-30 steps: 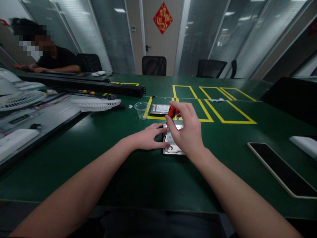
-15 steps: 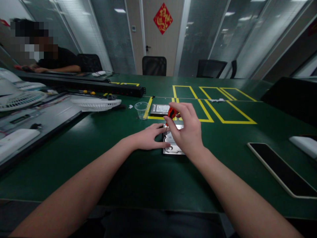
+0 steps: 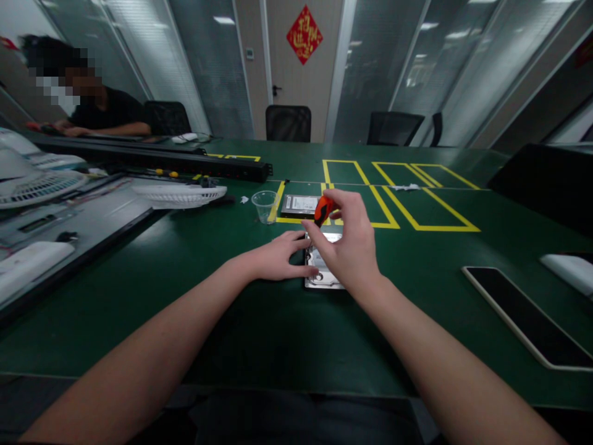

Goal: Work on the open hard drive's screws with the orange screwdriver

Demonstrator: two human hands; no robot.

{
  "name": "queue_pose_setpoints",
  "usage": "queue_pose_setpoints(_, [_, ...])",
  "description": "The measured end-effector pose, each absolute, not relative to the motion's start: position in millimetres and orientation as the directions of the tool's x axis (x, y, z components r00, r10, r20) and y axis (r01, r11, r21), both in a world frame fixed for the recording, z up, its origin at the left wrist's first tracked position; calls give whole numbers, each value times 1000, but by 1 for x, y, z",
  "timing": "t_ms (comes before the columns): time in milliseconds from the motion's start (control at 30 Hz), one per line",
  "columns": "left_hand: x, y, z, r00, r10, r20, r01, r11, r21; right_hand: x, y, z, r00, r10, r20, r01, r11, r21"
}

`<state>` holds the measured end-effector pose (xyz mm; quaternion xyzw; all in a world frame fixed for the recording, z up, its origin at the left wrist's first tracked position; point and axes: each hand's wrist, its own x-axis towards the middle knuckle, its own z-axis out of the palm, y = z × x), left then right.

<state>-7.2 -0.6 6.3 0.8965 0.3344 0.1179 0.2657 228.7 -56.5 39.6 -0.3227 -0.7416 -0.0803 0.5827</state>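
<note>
A silver hard drive (image 3: 327,283) lies flat on the green table in front of me. My left hand (image 3: 280,256) grips its left side, thumb on the near part of the top and fingers at the far left corner. Between the thumb and fingers of my right hand (image 3: 354,238) is a screwdriver (image 3: 324,210) with an orange-red and black handle. It stands tilted over the drive's far left corner, and its tip is hard to make out. My right hand covers the right part of the drive.
Beyond lies another hard drive (image 3: 299,204), beside a clear plastic cup (image 3: 265,207). A phone-like tablet (image 3: 523,315) rests at right. Fan parts (image 3: 183,194), a grey panel (image 3: 111,201) and a long black bar (image 3: 152,162) occupy the left. A person (image 3: 109,111) sits far left.
The screwdriver handle has turned and tilted slightly in my right hand, whose fingers have shifted a little. My left hand and the hard drive have stayed in place.
</note>
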Motion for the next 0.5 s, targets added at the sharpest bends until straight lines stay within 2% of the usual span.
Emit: queue_pose_setpoints(500, [-6,-2,10,742,670,24,550,-630,548,227,-57,41,-124,399,909,573,777,-263])
